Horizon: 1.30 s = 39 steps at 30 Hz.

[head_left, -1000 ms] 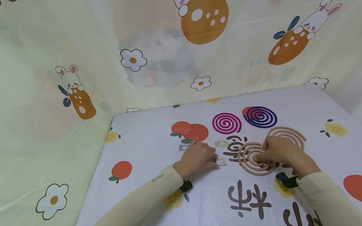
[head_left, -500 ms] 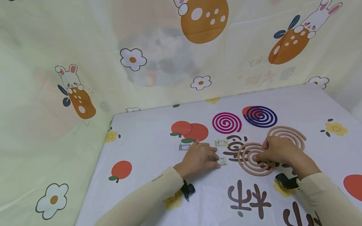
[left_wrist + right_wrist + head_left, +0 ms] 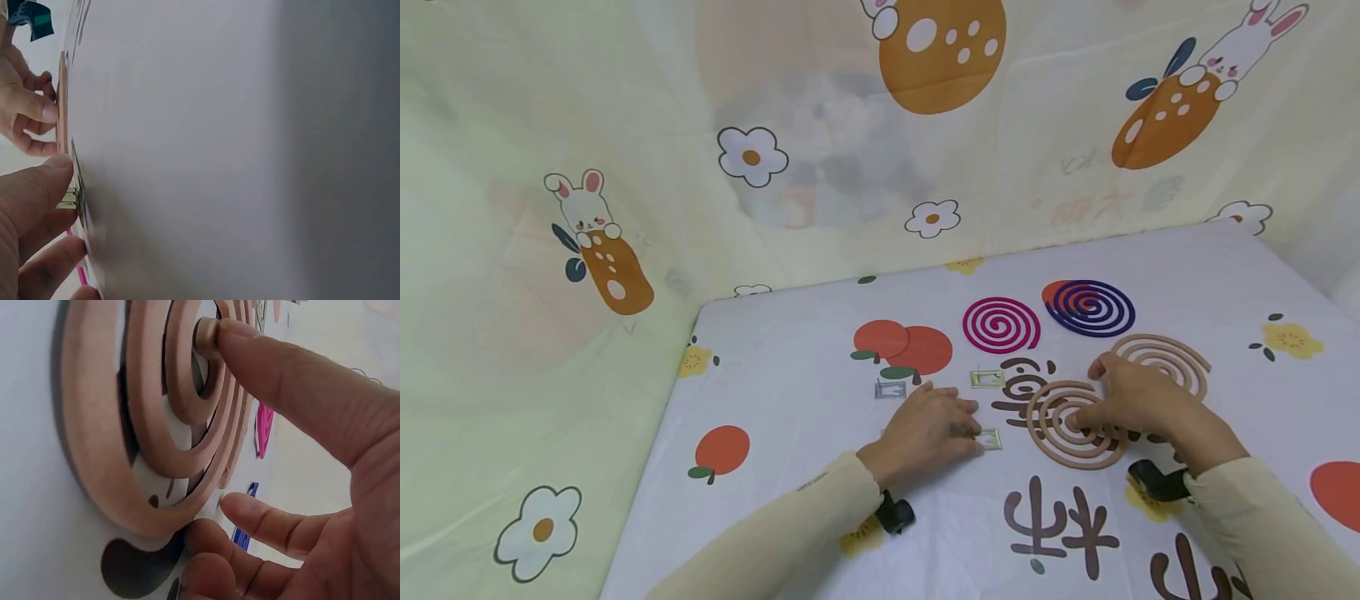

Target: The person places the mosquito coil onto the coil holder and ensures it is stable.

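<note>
In the head view, my left hand is low over the cloth at a small gold metal coil stand. The left wrist view has its thumb and index finger pinching the stand's thin upright tab. My right hand is over a tan mosquito coil, its thumb touching the coil's centre. In the right wrist view, the other fingers are spread and bent beyond the coil's outer ring. A second tan coil lies partly behind the right hand.
A pink coil and a dark blue coil lie farther back. Another gold stand and a silver stand lie flat near the left hand. The printed tablecloth meets a hanging cloth at the back.
The left hand has shifted slightly toward the body with the gold stand, uncovering the silver stand. The right index finger has lifted and spread away; the near tan coil has slid slightly left.
</note>
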Tool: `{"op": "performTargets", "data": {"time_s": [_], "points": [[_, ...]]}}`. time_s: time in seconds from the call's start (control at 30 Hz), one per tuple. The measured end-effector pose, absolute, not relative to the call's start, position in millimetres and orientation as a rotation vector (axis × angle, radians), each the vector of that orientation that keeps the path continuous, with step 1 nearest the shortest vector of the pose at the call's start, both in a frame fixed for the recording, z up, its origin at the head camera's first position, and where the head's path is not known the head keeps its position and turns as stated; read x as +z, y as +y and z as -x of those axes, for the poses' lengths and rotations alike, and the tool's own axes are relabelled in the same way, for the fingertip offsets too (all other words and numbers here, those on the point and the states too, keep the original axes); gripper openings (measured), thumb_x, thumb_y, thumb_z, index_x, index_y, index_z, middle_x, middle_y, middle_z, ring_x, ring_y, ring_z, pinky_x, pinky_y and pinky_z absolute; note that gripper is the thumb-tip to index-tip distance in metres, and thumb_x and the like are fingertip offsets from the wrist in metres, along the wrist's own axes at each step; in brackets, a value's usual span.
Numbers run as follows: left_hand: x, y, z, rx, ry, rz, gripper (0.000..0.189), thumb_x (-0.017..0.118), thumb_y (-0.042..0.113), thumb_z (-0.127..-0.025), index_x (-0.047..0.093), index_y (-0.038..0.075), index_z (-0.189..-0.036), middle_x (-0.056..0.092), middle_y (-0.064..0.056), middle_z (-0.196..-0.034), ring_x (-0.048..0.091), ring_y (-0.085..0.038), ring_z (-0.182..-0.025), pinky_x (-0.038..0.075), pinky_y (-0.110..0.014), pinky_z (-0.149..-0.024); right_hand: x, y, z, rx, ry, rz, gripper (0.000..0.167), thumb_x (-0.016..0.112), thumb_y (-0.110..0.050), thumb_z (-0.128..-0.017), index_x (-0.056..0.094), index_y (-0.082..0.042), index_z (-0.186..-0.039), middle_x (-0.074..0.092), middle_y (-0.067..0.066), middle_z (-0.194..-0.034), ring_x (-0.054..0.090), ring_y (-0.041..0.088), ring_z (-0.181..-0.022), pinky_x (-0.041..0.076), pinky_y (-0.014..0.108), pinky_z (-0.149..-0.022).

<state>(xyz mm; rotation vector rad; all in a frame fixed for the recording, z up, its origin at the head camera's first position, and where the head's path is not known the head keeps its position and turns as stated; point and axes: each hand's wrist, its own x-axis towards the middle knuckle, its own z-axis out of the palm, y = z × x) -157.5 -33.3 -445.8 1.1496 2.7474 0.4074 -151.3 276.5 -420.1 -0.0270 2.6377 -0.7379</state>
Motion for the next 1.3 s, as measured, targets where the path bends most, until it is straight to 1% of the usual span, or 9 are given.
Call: {"op": "performTargets", "data": {"time_s": [0.07,0.2,0.3,0.57,0.7,0.8,0.9,1.1,1.3], "points": [[-445,-34,155,0.408,2.748,-1.149,0.027,0.078,0.037,-0.095,0.081,0.025,-0.118,0.067,0.006,-0.141,0.053,-0.019,-0.142,0.032,-0.049,-0.123,-419,275,152,-0.731,2.628,0.027,0.085,0.09,-0.048,-0.077,0.048,0.008,-0.124,0.06,0.007,-0.074,0.058,0.024,-0.064,0.048,0.038,-0.054],[-445,-35,152,0.415,2.755,-1.152,0.026,0.078,0.036,-0.094,0.082,0.025,-0.117,0.067,0.006,-0.14,0.053,-0.021,-0.142,0.033,-0.047,-0.122,-420,275,155,-0.729,2.614,0.029,0.071,0.091,-0.045,-0.076,0.053,0.003,-0.112,0.062,0.006,-0.074,0.059,0.023,-0.064,0.047,0.037,-0.055],[-445,-36,149,0.428,2.752,-1.155,0.026,0.079,0.035,-0.094,0.082,0.024,-0.117,0.067,0.005,-0.141,0.053,-0.021,-0.142,0.034,-0.046,-0.122,-422,276,158,-0.772,2.592,0.024,0.064,0.091,-0.04,-0.077,0.052,0.002,-0.105,0.065,0.006,-0.073,0.061,0.023,-0.062,0.049,0.037,-0.054],[-446,-37,143,0.436,2.746,-1.15,0.027,0.079,0.036,-0.093,0.082,0.025,-0.117,0.066,0.005,-0.143,0.052,-0.021,-0.143,0.033,-0.045,-0.123,-427,282,159,-0.853,2.624,0.056,0.057,0.092,-0.039,-0.076,0.051,-0.003,-0.093,0.061,0.007,-0.075,0.06,0.022,-0.06,0.048,0.036,-0.052],[-447,-38,141,0.422,2.754,-1.156,0.027,0.079,0.035,-0.093,0.082,0.025,-0.118,0.066,0.004,-0.143,0.053,-0.023,-0.142,0.034,-0.046,-0.122,-427,284,160,-0.853,2.647,0.057,0.051,0.09,-0.036,-0.077,0.055,-0.003,-0.093,0.059,0.007,-0.078,0.056,0.023,-0.065,0.044,0.036,-0.055],[-447,-39,140,0.429,2.754,-1.171,0.026,0.079,0.034,-0.093,0.082,0.024,-0.118,0.066,0.003,-0.143,0.053,-0.024,-0.142,0.035,-0.047,-0.121,-427,283,159,-0.839,2.656,0.058,0.051,0.089,-0.035,-0.078,0.06,0.001,-0.101,0.06,0.008,-0.082,0.055,0.024,-0.07,0.043,0.035,-0.059],[-446,-40,139,0.434,2.754,-1.185,0.026,0.08,0.034,-0.093,0.082,0.024,-0.117,0.066,0.002,-0.142,0.054,-0.024,-0.141,0.036,-0.047,-0.121,-427,281,158,-0.816,2.658,0.09,0.051,0.088,-0.034,-0.081,0.063,0.001,-0.107,0.062,0.007,-0.081,0.056,0.023,-0.07,0.044,0.035,-0.059],[-445,-42,136,0.441,2.751,-1.201,0.025,0.079,0.033,-0.093,0.082,0.023,-0.116,0.066,0.002,-0.142,0.054,-0.024,-0.141,0.036,-0.047,-0.12,-427,278,157,-0.81,2.662,0.147,0.035,0.086,-0.031,-0.081,0.066,-0.005,-0.094,0.062,0.003,-0.074,0.055,0.021,-0.064,0.045,0.036,-0.055],[-447,-41,135,0.437,2.757,-1.191,0.026,0.079,0.034,-0.093,0.082,0.023,-0.117,0.066,0.002,-0.142,0.054,-0.023,-0.142,0.036,-0.048,-0.121,-427,277,154,-0.853,2.655,0.11,0.032,0.084,-0.029,-0.083,0.061,-0.008,-0.085,0.059,0.003,-0.075,0.055,0.022,-0.064,0.045,0.036,-0.054]]}}
